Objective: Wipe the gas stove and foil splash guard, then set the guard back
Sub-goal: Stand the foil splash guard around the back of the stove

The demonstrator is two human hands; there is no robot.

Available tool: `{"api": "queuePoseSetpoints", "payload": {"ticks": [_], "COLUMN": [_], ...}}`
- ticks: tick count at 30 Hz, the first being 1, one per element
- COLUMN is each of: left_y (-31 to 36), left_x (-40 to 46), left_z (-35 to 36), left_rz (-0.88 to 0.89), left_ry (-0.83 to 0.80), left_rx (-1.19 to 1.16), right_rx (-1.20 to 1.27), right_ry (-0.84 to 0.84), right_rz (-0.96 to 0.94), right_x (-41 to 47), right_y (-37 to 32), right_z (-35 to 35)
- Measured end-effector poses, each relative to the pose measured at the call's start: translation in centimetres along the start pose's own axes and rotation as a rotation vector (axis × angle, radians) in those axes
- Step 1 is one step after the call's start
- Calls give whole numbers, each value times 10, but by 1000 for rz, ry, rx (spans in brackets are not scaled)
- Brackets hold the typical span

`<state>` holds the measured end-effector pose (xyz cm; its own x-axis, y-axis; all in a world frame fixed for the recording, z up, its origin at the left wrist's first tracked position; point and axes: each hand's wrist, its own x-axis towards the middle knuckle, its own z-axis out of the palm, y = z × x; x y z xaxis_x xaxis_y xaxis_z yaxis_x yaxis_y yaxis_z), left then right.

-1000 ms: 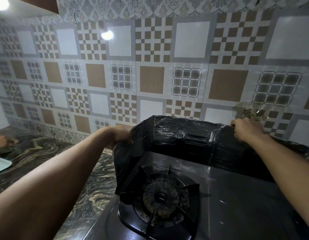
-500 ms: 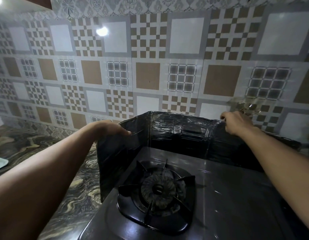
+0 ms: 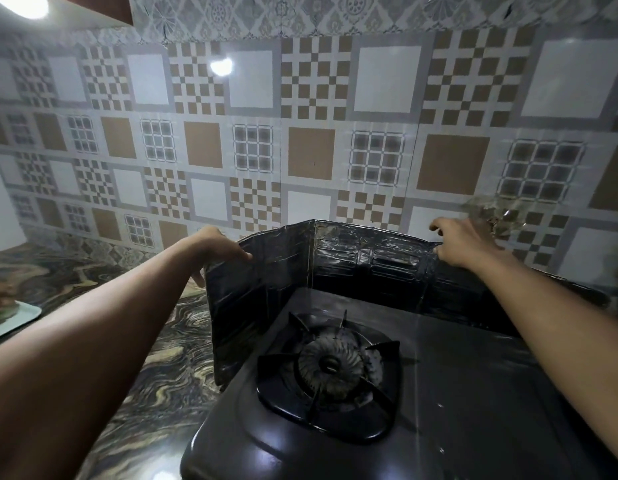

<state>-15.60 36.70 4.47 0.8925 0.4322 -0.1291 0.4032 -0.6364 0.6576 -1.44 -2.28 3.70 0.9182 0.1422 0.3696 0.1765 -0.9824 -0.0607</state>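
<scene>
In the head view, a dark, crinkled foil splash guard (image 3: 335, 268) is seen standing upright in folded panels around the rear and left edges of a black gas stove (image 3: 456, 393), which sits on a dark marbled stone counter (image 3: 155, 368). The top corner of the guard's left panel is grasped by the left hand (image 3: 217, 247), its grip closed on the edge with the thumb in front and fingers behind. The top edge of the guard further right is pinched by the right hand (image 3: 463, 244), the remaining fingers being loosely spread. A round burner under a black pan support (image 3: 330, 365) is seen on the stove's left half. A pale tray (image 3: 13, 320) lies at the counter's left edge. A patterned brown-and-white tiled wall (image 3: 311, 133) rises behind the counter.
</scene>
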Motion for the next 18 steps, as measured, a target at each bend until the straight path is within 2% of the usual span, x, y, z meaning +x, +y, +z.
{"api": "queuePoseSetpoints", "payload": {"ticks": [7,13,18], "left_y": [-22,-58,-112], "left_x": [-17,-32,-50], "left_z": [-26,-41,-40], "left_rz": [48,53,22], "left_ry": [-30,-83,-177], "left_rx": [-34,-29,-63], "right_rx": [99,168,216], "right_ry": [9,-89,-174], "right_rz": [-73,-174,-259], "right_x": [-37,-78,-129], "right_y": [-57,-126,-194], "right_z": [-28,-41,-32]}}
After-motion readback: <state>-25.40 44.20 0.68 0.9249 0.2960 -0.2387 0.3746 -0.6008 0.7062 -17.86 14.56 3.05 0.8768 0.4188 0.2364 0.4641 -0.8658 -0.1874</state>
